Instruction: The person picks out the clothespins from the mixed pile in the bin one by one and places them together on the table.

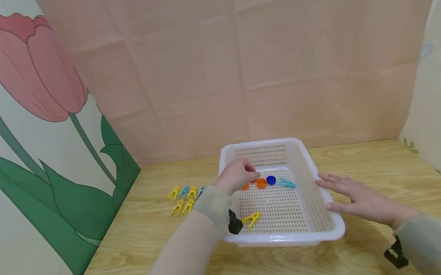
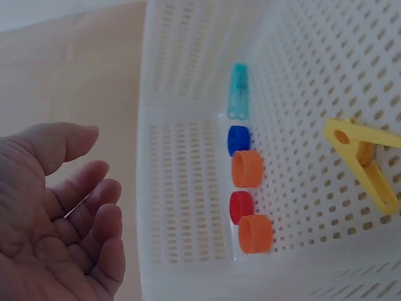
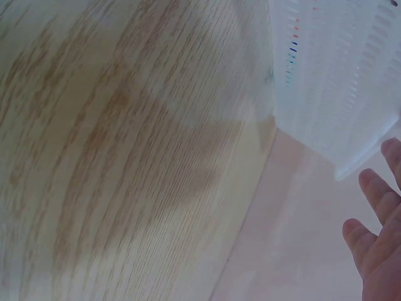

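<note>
A white perforated basket [image 1: 286,239] stands on the table. My left hand [image 1: 233,176] hovers over its left part, fingers loosely bent; in the left wrist view the thumb and fingers are apart with nothing between them. Along the basket's floor lie a light-blue clothespin [image 2: 238,91], a blue bottle cap [image 2: 238,141], an orange cap [image 2: 247,169], a red cap [image 2: 241,207] and another orange cap [image 2: 255,234] in a row. A yellow clothespin [image 2: 364,164] lies nearer the front. My right hand [image 1: 356,196], fingers extended, rests at the basket's right rim.
Left of the basket, several yellow clothespins [image 1: 177,207] and blue ones [image 1: 184,192] lie on the wooden table [image 1: 117,269]. A pinkish sheet [image 1: 239,84] hangs behind the table. Flower-patterned panels [image 1: 18,203] border both sides.
</note>
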A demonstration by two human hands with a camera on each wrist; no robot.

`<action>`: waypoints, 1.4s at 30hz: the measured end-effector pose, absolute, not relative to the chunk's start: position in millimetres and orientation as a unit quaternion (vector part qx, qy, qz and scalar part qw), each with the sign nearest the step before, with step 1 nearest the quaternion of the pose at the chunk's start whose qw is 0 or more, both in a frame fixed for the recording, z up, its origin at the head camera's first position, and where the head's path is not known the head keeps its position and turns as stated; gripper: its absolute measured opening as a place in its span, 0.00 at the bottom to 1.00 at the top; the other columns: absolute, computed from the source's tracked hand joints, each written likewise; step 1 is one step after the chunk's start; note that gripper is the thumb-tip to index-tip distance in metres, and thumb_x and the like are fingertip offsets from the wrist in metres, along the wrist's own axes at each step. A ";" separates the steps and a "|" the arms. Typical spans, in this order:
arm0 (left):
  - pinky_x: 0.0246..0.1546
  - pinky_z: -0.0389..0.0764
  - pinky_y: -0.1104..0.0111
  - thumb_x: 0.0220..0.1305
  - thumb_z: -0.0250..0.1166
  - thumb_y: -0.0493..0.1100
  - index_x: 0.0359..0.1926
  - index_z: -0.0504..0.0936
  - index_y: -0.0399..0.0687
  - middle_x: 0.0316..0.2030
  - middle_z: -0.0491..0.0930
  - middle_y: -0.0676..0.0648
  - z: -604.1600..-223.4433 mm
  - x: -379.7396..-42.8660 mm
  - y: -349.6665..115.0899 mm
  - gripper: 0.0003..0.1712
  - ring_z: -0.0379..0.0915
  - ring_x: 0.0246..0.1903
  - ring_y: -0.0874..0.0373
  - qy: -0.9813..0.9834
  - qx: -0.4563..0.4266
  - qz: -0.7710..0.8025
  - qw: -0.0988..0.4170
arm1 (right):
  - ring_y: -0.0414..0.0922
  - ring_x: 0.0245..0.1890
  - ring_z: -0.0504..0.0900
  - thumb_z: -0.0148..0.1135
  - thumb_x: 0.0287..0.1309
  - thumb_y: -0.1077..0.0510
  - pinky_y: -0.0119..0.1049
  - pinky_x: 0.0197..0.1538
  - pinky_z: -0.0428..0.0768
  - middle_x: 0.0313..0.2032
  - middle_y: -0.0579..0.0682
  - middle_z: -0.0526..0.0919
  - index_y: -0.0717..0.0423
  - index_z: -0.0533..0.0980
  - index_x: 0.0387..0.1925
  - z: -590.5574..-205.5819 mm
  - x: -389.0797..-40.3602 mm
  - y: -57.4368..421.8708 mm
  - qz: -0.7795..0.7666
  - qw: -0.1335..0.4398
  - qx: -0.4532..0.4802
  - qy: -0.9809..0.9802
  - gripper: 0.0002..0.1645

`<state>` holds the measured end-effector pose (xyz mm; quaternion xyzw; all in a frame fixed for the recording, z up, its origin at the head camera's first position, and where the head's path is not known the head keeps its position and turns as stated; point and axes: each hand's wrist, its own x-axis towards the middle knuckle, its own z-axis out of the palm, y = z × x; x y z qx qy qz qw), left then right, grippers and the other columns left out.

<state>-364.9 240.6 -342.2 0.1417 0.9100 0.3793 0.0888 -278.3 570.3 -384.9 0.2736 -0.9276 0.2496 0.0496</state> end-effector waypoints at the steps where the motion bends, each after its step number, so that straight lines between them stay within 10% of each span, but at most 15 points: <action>1: 0.30 0.75 0.69 0.62 0.67 0.50 0.33 0.77 0.52 0.30 0.78 0.53 -344.0 -365.3 241.2 0.10 0.73 0.28 0.58 0.914 0.145 0.369 0.091 | 0.69 0.64 0.60 0.65 0.58 0.48 0.75 0.50 0.60 0.69 0.60 0.62 0.47 0.66 0.68 -384.8 -278.4 570.0 0.250 0.051 0.276 -0.927 0.38; 22: 0.48 0.73 0.63 0.52 0.72 0.60 0.50 0.82 0.53 0.41 0.80 0.55 -366.6 -362.8 255.0 0.27 0.73 0.38 0.60 0.960 0.135 0.061 0.239 | 0.70 0.65 0.58 0.65 0.58 0.48 0.76 0.51 0.59 0.69 0.61 0.60 0.46 0.65 0.69 -383.6 -277.5 570.3 0.255 0.045 0.275 -0.926 0.38; 42: 0.42 0.74 0.64 0.49 0.76 0.47 0.34 0.83 0.54 0.34 0.77 0.52 -344.6 -332.3 271.8 0.12 0.71 0.37 0.57 0.957 0.037 0.026 0.288 | 0.70 0.65 0.58 0.65 0.58 0.48 0.76 0.51 0.58 0.70 0.60 0.60 0.45 0.65 0.69 -385.3 -278.6 571.2 0.251 0.048 0.275 -0.927 0.38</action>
